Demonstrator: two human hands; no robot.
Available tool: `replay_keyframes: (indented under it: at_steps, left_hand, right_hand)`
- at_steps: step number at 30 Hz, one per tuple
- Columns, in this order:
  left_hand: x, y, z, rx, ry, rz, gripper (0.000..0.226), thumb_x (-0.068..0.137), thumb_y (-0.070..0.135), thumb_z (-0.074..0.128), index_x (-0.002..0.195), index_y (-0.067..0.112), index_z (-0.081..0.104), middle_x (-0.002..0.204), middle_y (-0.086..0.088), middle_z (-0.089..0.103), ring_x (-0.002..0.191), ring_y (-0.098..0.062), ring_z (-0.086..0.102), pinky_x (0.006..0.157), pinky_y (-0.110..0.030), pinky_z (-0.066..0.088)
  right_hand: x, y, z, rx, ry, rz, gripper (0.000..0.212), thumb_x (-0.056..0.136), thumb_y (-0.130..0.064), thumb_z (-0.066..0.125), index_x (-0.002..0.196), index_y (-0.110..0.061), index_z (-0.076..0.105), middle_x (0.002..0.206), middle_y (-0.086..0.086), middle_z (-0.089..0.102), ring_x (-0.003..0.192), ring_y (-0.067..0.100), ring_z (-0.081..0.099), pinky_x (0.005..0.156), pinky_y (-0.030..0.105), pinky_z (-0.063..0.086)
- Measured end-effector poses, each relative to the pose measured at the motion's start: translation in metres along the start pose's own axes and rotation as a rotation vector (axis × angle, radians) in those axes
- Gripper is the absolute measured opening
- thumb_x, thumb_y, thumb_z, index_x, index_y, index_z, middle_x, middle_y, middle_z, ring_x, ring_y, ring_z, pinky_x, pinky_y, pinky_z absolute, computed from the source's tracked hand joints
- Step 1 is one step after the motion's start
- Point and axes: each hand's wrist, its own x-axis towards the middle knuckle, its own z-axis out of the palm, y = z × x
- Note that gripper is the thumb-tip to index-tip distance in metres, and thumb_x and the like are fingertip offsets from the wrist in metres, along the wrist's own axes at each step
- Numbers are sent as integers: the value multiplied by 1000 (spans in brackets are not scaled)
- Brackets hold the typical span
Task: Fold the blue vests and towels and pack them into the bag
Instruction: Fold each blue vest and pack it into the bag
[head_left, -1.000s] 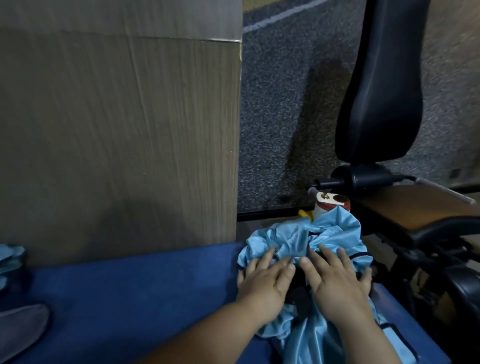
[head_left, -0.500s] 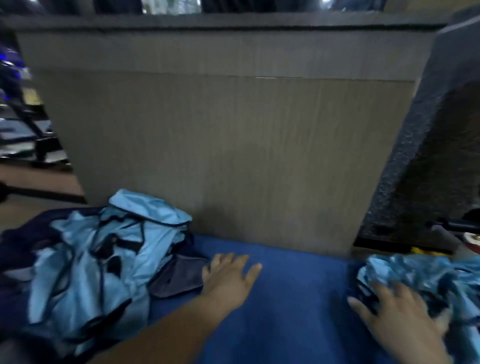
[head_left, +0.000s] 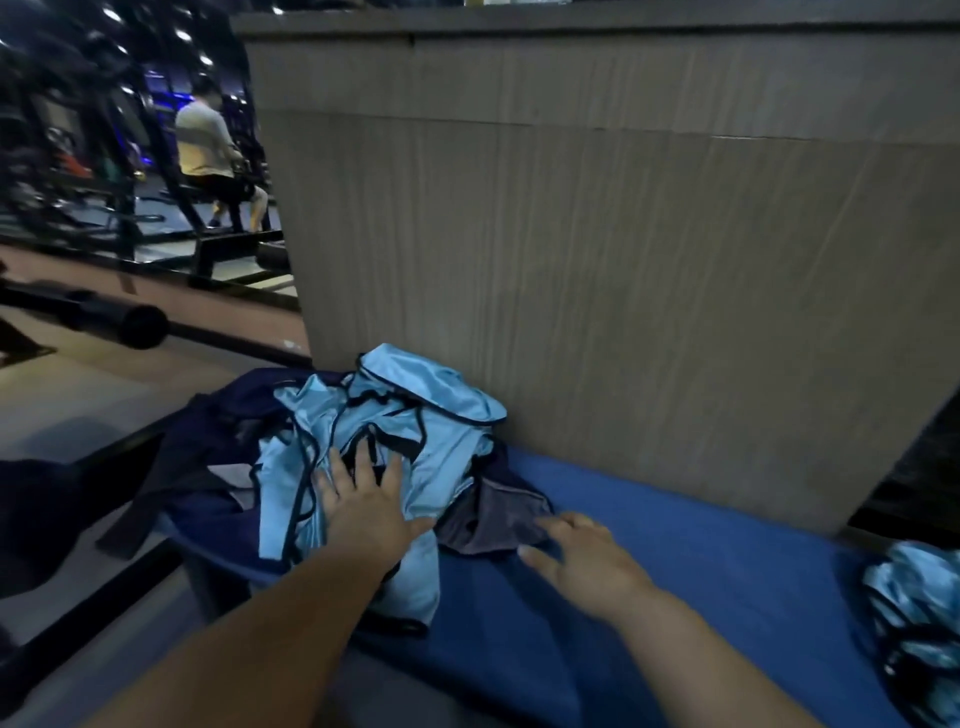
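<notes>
A crumpled pile of light blue vests (head_left: 395, 431) with dark trim lies at the left end of the blue padded bench (head_left: 701, 571), against a wooden panel. My left hand (head_left: 366, 501) rests flat on the pile with fingers spread. My right hand (head_left: 582, 556) hovers open over the bench, its fingertips close to a grey cloth (head_left: 493, 519) that sticks out from under the vests. Dark navy fabric (head_left: 218, 452) lies under and left of the pile. A second bundle of light blue fabric (head_left: 914, 613) sits at the bench's right end.
A tall wooden panel (head_left: 623, 286) stands right behind the bench. Left of it are gym machines, a black bar (head_left: 104, 317) and a seated person (head_left: 208, 150) in the distance. Floor lies to the left of the bench.
The view swung from the right bundle to the left pile. My left hand moved onto the blue vests, and my right hand left the right bundle and came over toward the grey cloth.
</notes>
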Motion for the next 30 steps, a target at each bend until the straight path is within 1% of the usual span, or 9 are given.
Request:
replay_keyframes:
  at_steps: [3,8,11,13,16,19,21,26,30]
  left_hand:
    - [5,-3,3,37,-4,11,91,87,76,35,155,27,1,161,-15,9,144,-42,15,116,-55,7]
    - [20,-5,10,-181,96,92,30,100,33,46,127,21,47,126,-5,55,113,-27,52,96,-35,37]
    - [17,5,7,-703,174,91,19,98,17,51,115,13,58,110,-8,60,96,-25,58,77,-28,44]
    - [7,23,-3,-988,192,97,18,96,16,56,113,15,61,106,-3,63,95,-21,60,80,-28,47]
    - [-14,65,-14,-1186,146,132,19,95,19,59,115,17,60,107,2,63,98,-18,60,84,-26,46]
    - [-41,109,-28,-1289,58,195,24,95,20,58,119,19,56,109,6,60,105,-15,57,89,-24,43]
    - [-61,134,-37,-1331,-62,265,18,95,22,57,113,26,54,109,7,62,101,-14,59,89,-23,44]
    - [-94,174,-54,-1256,-404,498,45,89,50,57,130,34,48,121,11,61,114,-8,57,103,-27,42]
    - [-92,175,-64,-942,2,608,39,92,51,53,129,37,50,88,10,65,95,-13,62,86,-28,47]
  right_hand:
    - [4,-8,4,76,-34,2,66,94,-65,36,151,-32,28,158,1,23,144,21,22,117,37,25]
    - [-3,-12,5,295,-34,43,61,96,-60,39,149,-32,31,153,2,30,139,18,32,108,27,30]
    - [-7,-11,2,478,15,60,59,98,-55,39,149,-27,31,154,0,33,138,16,34,106,23,28]
    - [-9,-13,2,724,70,101,50,99,-52,40,143,-29,37,151,-2,39,133,16,40,107,24,29]
    - [-12,-15,2,1186,26,268,64,85,-70,44,138,-34,42,140,0,51,123,25,51,100,46,46]
    - [-14,-12,-6,1544,-60,374,82,76,-80,43,128,-19,61,103,9,72,102,32,66,83,45,55]
    - [-19,-4,-15,1719,-42,340,77,81,-76,43,117,-13,68,106,18,72,104,33,67,83,44,53]
    - [-37,38,-25,1964,287,411,45,92,-41,57,121,-7,66,114,22,69,106,36,65,88,46,52]
    - [-51,78,-27,1811,808,497,26,91,-17,61,115,-7,59,105,16,64,78,26,64,66,35,51]
